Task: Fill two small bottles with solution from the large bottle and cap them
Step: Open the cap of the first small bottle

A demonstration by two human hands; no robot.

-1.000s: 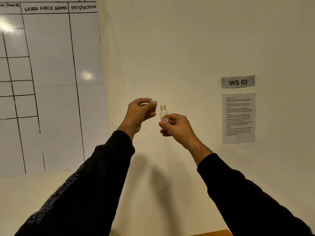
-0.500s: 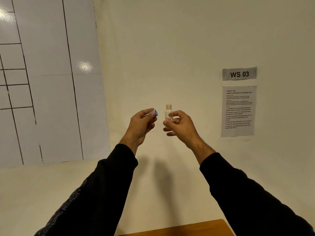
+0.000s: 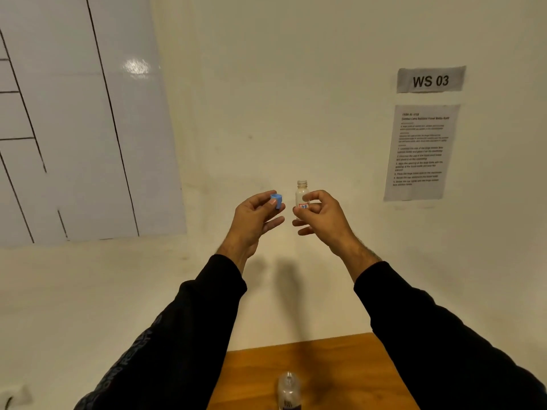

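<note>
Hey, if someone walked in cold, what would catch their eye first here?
Two raised hands mid-frame: the right hand holds an uncapped small bottle upright, the left hand pinches its blue cap beside it. On the wall at right hangs a "WS 03" sign.

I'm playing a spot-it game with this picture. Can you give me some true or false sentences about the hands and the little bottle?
1. The left hand pinches a small blue plastic cap. True.
2. The small clear bottle with a red-edged label, held upright in the right hand, has its cap screwed on. False: its threaded neck is bare.
3. The blue cap touches the bottle's mouth. False: it is held apart, to the bottle's left.
4. Another clear bottle stands on the brown wooden table below. True.
5. The wall sign reads WS 07. False: WS 03.
</note>
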